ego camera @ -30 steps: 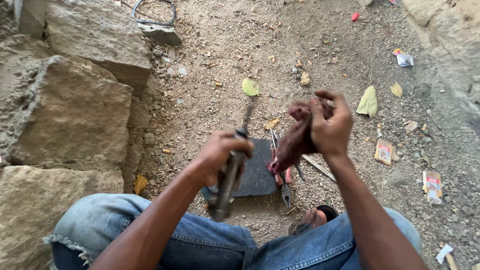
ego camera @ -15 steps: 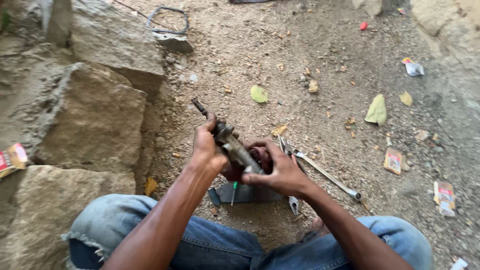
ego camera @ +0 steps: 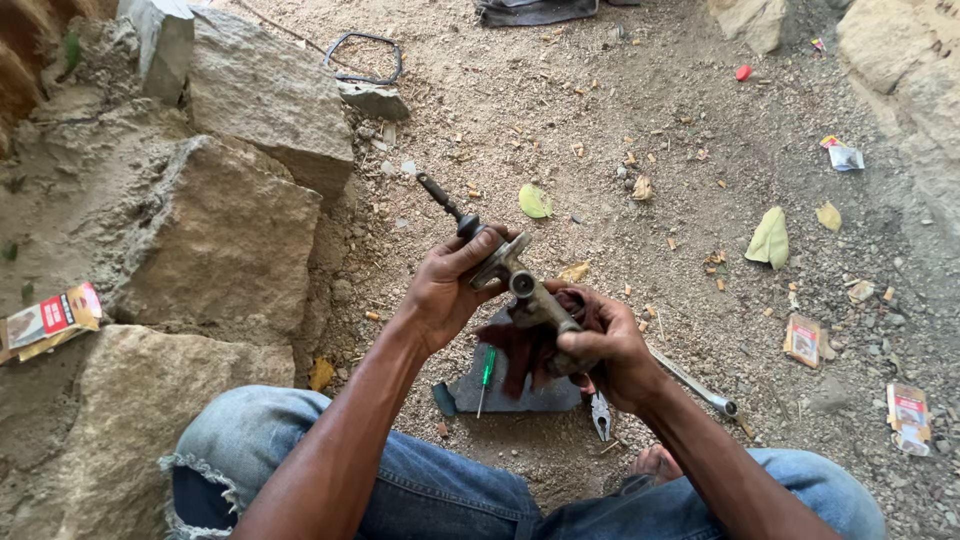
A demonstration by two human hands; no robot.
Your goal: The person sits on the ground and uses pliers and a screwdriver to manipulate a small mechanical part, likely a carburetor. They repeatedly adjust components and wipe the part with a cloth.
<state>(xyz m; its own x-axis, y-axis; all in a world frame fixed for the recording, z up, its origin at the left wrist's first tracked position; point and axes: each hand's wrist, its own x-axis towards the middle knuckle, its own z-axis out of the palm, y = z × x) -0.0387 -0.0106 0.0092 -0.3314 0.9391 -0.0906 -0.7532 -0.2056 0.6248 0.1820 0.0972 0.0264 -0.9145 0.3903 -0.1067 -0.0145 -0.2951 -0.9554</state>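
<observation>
My left hand (ego camera: 448,287) grips the upper end of a grimy metal cylinder part (ego camera: 520,284) with a thin rod sticking out toward the upper left. My right hand (ego camera: 604,345) holds the lower end of that part together with a dark red rag (ego camera: 527,345) wrapped under it. Both hands hold the part above a flat dark slab (ego camera: 520,392) on the dirt. A green-handled screwdriver (ego camera: 485,373) lies on the slab. Pliers (ego camera: 601,414) and a long wrench (ego camera: 693,381) lie just right of it.
Large rough stones (ego camera: 215,235) stand along the left. My knees in blue jeans (ego camera: 430,490) frame the bottom. Leaves (ego camera: 771,240), torn wrappers (ego camera: 803,340) and a wire loop (ego camera: 365,60) lie scattered on the gravel; more rocks at the upper right.
The hands came together: one second ago the left held the part low and the right held the rag apart. Now both grip the part, with the rod pointing up-left.
</observation>
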